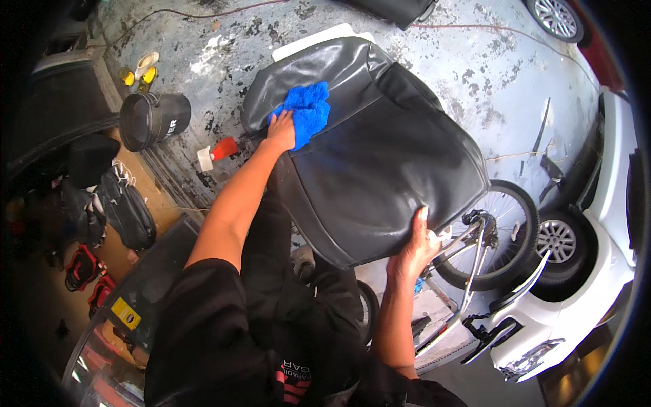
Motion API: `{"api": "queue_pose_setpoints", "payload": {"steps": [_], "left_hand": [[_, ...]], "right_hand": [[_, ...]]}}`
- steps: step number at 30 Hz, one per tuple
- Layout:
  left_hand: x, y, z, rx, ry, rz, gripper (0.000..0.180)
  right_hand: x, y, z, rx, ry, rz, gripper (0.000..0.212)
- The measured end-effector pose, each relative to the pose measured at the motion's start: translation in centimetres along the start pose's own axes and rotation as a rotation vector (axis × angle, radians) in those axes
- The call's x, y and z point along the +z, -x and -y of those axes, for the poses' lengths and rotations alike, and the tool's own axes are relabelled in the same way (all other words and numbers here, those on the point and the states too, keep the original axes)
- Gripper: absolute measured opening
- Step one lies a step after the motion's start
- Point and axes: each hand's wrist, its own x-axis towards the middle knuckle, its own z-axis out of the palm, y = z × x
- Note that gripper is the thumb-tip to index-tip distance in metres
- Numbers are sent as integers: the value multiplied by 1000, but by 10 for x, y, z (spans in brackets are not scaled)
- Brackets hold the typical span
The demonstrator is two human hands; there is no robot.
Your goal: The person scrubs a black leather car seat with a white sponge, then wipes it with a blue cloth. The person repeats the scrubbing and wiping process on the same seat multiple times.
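Observation:
A black leather car seat part, with stitched seams and a raised side bolster, is held tilted in front of me; it looks like a seat back. My left hand presses a crumpled blue cloth against the bolster at its far left. The fingers lie partly on the cloth and partly along its edge. At the near right edge my right hand grips the seat part. Its thumb rests on the leather, and the other fingers are mostly hidden beneath. A pale panel shows behind the seat's far edge.
A black bucket and a spray bottle with a red trigger head are on the left. At the right are a bicycle wheel and a white car. A cable crosses the worn floor.

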Motion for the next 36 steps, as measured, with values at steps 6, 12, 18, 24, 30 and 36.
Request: {"api": "queue_pose_setpoints", "payload": {"steps": [6,12,18,24,30,36], "left_hand": [[-94,59,-36,339,461,-299,77],[-191,142,-51,768,736,-611,70],[16,18,131,-56,1364,-636,90],[109,-74,163,86,1697,-259,55],[86,-78,176,116,1736,-200,46],[38,-69,175,-7,2094,34,58]], "right_hand": [[13,-7,86,-874,671,-136,81],[172,-22,37,-10,129,590,92],[294,-86,-30,-310,579,581,79],[413,-77,-229,-1113,1391,1262,81],[371,-272,-163,-866,1946,813,38],[388,-221,-175,-729,1180,475,85]]}}
